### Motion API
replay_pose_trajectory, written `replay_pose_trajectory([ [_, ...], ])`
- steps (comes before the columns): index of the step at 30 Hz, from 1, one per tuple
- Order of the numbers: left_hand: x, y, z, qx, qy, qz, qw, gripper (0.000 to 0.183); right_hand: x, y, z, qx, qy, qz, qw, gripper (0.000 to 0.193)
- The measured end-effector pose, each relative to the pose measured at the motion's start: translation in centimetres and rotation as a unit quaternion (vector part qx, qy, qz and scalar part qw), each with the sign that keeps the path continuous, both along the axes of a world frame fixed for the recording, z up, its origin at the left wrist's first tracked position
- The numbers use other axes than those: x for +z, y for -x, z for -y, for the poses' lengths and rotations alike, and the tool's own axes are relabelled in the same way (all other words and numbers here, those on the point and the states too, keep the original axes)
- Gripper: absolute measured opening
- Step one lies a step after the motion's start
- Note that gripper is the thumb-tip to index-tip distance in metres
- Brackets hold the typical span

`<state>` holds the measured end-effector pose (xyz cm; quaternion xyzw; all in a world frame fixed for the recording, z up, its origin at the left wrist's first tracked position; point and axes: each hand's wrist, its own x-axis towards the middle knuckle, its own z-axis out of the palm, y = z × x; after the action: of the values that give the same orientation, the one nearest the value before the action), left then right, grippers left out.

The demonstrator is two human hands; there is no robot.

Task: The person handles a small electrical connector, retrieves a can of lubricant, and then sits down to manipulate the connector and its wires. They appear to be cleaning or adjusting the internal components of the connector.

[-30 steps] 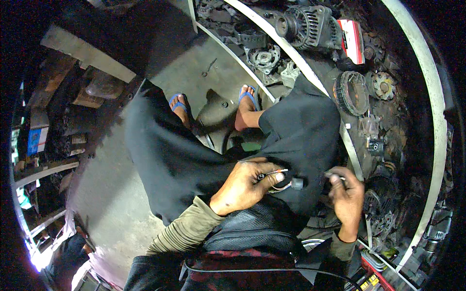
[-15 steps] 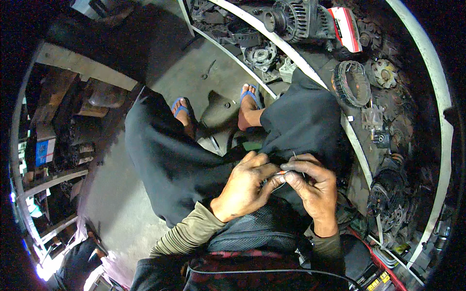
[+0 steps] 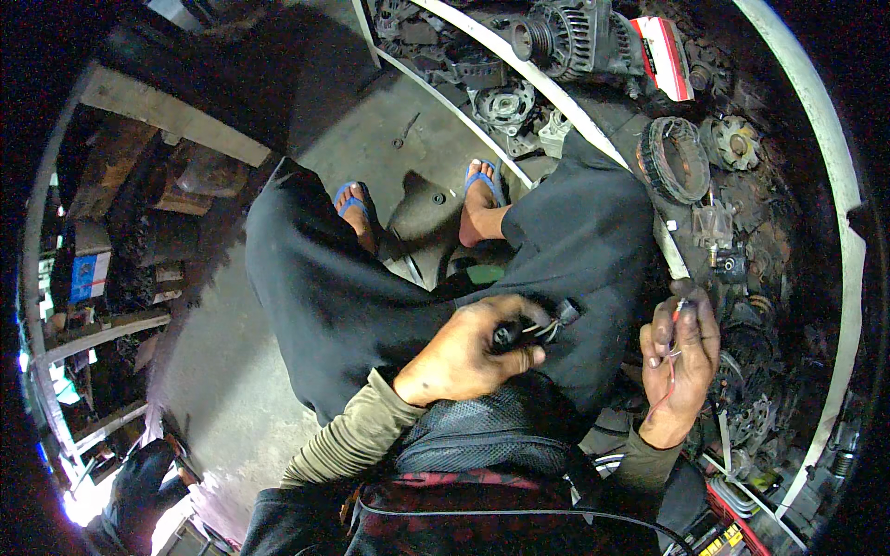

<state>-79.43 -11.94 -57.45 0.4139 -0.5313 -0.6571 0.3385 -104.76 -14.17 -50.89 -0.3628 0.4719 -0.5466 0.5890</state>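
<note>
Over my lap, my left hand (image 3: 454, 352) is closed round a small black round part (image 3: 506, 335). Short pale wires (image 3: 545, 329) run from beside it to a dark plug-like connector (image 3: 567, 312) past my fingertips. To the right, clear of my thigh, my right hand (image 3: 681, 371) is raised, palm toward me. Its thumb and fingers pinch a thin red wire (image 3: 664, 401) with a small bright tip (image 3: 683, 306) showing at the top. The wire hangs across the palm to the wrist. My two hands are well apart.
Beyond my right knee, an alternator (image 3: 565, 42) lies beside a red and white box (image 3: 663, 57). A stator ring (image 3: 672, 159), a rotor (image 3: 732, 144) and other greasy parts crowd the right. White metal rails (image 3: 528, 74) curve past. Shelves (image 3: 176, 120) stand left; a washer (image 3: 439, 198) lies on the floor.
My hands, together over my lap before, have separated. The right has moved right and up with the red wire; the left has turned, exposing the black part and connector.
</note>
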Motion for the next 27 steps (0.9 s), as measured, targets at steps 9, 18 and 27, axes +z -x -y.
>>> replay_pose_trajectory([
  [9, -0.6, -2.1, 0.7, 0.150, -0.382, -0.527, 0.744, 0.026, -1.3, -3.3, -2.6, 0.085, -0.116, -0.024, 0.989, 0.024],
  [18, 1.1, -2.4, 0.2, 0.120, -0.291, -0.505, 0.804, 0.054, 0.8, -4.7, -2.1, 0.151, -0.045, -0.091, 0.983, 0.022],
  [27, 4.5, -2.9, -0.1, 0.114, -0.257, -0.448, 0.849, 0.080, 2.5, -7.6, -0.7, 0.192, 0.098, -0.298, 0.930, 0.016],
])
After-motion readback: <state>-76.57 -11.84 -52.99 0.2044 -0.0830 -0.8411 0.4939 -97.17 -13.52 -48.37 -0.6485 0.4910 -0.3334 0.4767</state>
